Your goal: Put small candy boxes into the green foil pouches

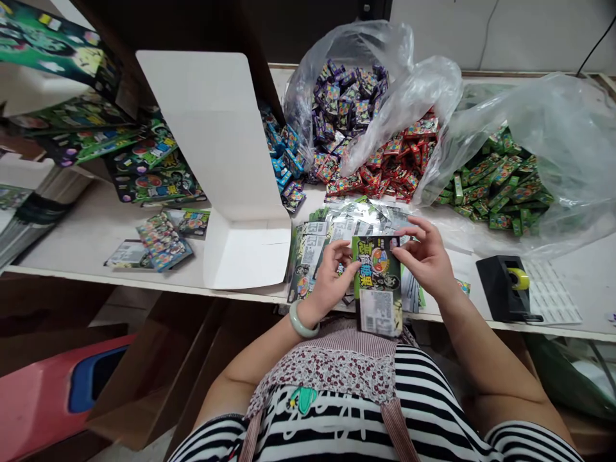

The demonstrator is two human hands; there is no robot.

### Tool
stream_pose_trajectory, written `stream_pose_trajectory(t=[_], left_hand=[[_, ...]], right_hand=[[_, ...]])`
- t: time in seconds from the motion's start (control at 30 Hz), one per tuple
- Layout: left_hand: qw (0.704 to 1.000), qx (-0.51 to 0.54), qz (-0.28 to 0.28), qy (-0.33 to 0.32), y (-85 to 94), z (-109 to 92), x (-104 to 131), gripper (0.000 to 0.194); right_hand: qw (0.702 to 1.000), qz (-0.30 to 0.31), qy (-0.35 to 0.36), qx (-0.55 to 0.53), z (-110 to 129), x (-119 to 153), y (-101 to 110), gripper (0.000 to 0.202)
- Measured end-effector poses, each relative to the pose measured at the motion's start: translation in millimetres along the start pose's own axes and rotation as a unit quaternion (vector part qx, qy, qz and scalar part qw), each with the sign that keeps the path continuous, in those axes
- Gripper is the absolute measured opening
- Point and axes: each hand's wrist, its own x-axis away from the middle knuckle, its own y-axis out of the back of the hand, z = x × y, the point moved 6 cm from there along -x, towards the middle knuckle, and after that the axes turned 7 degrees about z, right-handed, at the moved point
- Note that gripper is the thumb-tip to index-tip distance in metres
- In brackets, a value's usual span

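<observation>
Two margins of the printed packet (380, 273), right of the white carton (248, 256), are pinched — left edge by the left hand (334, 276), upper right corner by the right hand (426, 260). Apparent step: packet handling; next move likely requires even fingertip pressure.

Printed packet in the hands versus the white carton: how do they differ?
The packet is printed black and green; the carton shows plain white. The packet looks smaller than the carton. The packet is between the left hand and right hand, while the carton rests on the table. Both have flat faces.
</observation>
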Motion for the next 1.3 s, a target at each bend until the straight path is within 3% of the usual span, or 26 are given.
stream_pose_trajectory(t=[0.13,0.3,0.43,0.6,0.73,0.83,0.97,1.17,1.3], left_hand=[[0.998,0.060,0.014,0.021,-5.5,19,15,0.062],[0.998,0.062,0.012,0.019,1.4,23,27,0.061],[0.996,0.057,0.045,0.048,-0.9,28,27,0.044],[0.997,0.061,-0.040,0.032,5.8,26,11,0.016],[0.993,0.103,-0.051,0.032,6.6,18,-4,0.014],[0.994,0.100,-0.029,0.040,7.1,12,-8,0.022],[0.998,0.058,0.012,-0.005,7.3,-3,-10,0.014],[0.995,0.082,0.009,0.053,8.6,-3,-20,0.019],[0.995,0.077,0.058,0.013,14.3,-8,-20,0.024]], right_hand=[[0.998,-0.064,-0.012,-0.021,-25,18,-8,0.046],[0.997,-0.069,-0.024,0.025,-42,41,-24,0.037],[0.997,-0.024,-0.027,0.071,-41,43,-28,0.027],[0.999,0.016,-0.029,0.022,-36,26,-22,0.022],[0.991,0.052,-0.099,-0.071,-37,14,-16,0.032],[0.995,0.068,-0.072,-0.025,-25,14,-12,0.024],[0.995,0.089,-0.018,0.029,-8,13,-13,0.020],[0.988,0.118,-0.103,-0.002,-13,0,-26,0.024],[0.987,0.136,-0.065,0.051,-5,0,-27,0.025]])
